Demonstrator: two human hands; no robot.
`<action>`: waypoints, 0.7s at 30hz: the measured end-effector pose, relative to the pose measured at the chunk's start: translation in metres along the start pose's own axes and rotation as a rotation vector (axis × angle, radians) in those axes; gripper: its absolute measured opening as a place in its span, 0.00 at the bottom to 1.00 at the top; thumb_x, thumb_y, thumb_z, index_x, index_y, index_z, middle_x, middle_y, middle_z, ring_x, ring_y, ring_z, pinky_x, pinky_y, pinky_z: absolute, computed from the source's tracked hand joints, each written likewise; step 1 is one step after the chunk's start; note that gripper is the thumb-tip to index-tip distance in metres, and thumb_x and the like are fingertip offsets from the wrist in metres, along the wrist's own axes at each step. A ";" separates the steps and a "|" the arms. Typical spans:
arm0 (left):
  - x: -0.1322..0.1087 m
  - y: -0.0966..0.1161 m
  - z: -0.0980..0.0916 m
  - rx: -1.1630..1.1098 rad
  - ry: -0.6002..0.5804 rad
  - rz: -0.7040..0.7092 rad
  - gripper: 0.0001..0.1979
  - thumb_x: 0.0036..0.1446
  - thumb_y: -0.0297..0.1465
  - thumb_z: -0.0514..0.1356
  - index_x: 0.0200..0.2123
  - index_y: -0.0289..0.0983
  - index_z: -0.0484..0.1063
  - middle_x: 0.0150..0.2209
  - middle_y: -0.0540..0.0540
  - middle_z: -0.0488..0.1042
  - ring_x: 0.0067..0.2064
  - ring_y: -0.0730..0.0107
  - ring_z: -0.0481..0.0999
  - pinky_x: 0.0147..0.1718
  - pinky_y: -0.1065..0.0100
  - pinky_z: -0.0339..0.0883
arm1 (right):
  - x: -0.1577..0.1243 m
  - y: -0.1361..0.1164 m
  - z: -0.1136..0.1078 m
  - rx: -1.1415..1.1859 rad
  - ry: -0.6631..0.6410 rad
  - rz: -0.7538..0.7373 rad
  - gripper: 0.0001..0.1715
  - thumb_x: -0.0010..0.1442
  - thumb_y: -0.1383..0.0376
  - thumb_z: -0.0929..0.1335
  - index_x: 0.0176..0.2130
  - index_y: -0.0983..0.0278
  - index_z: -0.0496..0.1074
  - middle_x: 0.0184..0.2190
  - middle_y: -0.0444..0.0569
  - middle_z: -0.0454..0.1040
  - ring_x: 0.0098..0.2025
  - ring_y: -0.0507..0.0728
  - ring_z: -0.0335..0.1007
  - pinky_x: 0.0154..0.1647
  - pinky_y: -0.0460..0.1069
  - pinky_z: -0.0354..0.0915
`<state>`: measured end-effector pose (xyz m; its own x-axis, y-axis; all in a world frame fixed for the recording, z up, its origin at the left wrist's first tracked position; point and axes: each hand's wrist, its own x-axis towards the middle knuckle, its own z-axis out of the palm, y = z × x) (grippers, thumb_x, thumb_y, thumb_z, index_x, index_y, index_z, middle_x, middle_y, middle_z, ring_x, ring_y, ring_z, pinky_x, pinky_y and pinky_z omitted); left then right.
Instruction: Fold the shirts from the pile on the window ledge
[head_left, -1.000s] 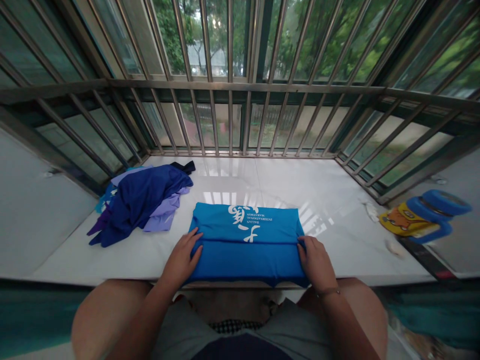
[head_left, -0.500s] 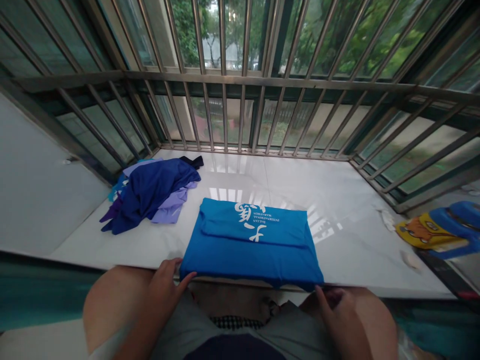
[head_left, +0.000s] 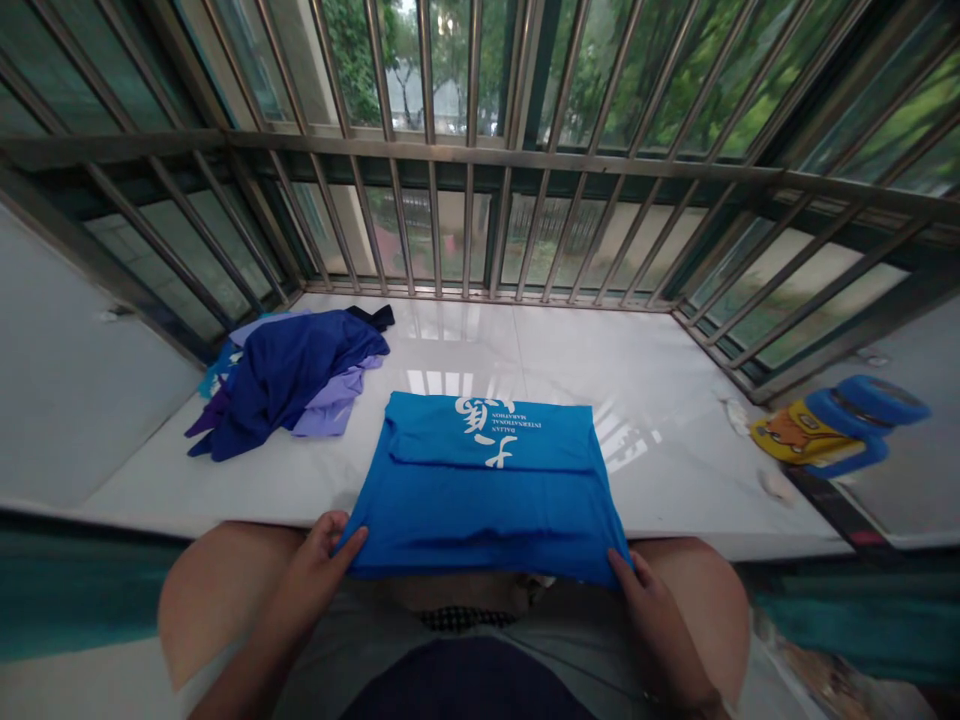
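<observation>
A blue T-shirt with white lettering lies partly folded on the white sill, its far part doubled over so the print shows. Its near edge hangs just past the sill's front, toward my lap. My left hand pinches the near left corner between thumb and fingers. At the near right corner, my right hand grips the cloth, thumb on top. Between the two hands the near edge is stretched fairly straight, with a small crease above it. Fingers under the cloth are partly hidden.
A loose heap of clothes, dark blue, lilac and purple, lies at the sill's left. To the right stands a blue and yellow container with a cartoon animal. Metal bars run along the window behind the white sill.
The shirt's near edge has been drawn toward me, a little past the sill's front. My right hand now has hold of the right corner more firmly. The view has shifted slightly right.
</observation>
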<state>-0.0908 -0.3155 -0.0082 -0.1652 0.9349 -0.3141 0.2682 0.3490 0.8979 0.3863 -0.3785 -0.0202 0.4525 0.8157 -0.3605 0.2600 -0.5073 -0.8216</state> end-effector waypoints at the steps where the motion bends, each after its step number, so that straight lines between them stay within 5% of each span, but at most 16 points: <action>1: -0.002 0.003 -0.003 -0.041 0.012 -0.037 0.33 0.49 0.63 0.71 0.43 0.42 0.72 0.36 0.46 0.82 0.39 0.56 0.83 0.39 0.62 0.77 | -0.003 0.000 -0.006 0.035 0.017 -0.004 0.36 0.50 0.33 0.72 0.41 0.58 0.79 0.46 0.53 0.86 0.56 0.72 0.79 0.62 0.58 0.71; 7: -0.013 0.029 -0.023 -0.150 -0.038 -0.185 0.49 0.48 0.55 0.75 0.68 0.42 0.68 0.25 0.53 0.76 0.27 0.63 0.77 0.25 0.70 0.68 | -0.016 -0.004 -0.035 0.297 -0.006 0.061 0.31 0.54 0.38 0.76 0.43 0.57 0.75 0.31 0.44 0.81 0.34 0.62 0.79 0.39 0.54 0.77; 11: -0.005 0.052 -0.027 -0.265 -0.093 -0.189 0.44 0.46 0.54 0.77 0.63 0.41 0.74 0.33 0.48 0.81 0.32 0.63 0.80 0.27 0.69 0.71 | -0.013 -0.020 -0.040 0.430 0.070 0.012 0.44 0.50 0.45 0.82 0.60 0.57 0.74 0.34 0.41 0.80 0.30 0.55 0.74 0.31 0.47 0.72; 17: 0.056 0.077 -0.019 -0.375 -0.108 -0.051 0.29 0.47 0.47 0.79 0.47 0.37 0.82 0.40 0.45 0.83 0.37 0.66 0.83 0.35 0.68 0.81 | 0.033 -0.065 -0.038 0.600 -0.052 -0.007 0.34 0.48 0.49 0.84 0.50 0.59 0.81 0.37 0.44 0.81 0.34 0.55 0.77 0.39 0.49 0.79; 21: 0.108 0.102 -0.007 -0.492 -0.111 -0.020 0.20 0.53 0.37 0.76 0.47 0.36 0.80 0.43 0.43 0.84 0.37 0.67 0.85 0.40 0.65 0.83 | 0.083 -0.104 -0.034 0.674 -0.111 -0.014 0.28 0.50 0.55 0.84 0.48 0.60 0.80 0.36 0.45 0.82 0.36 0.55 0.81 0.44 0.52 0.82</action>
<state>-0.0874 -0.1795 0.0519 -0.0569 0.9390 -0.3392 -0.2177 0.3199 0.9221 0.4261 -0.2680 0.0504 0.3533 0.8628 -0.3616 -0.3395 -0.2420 -0.9090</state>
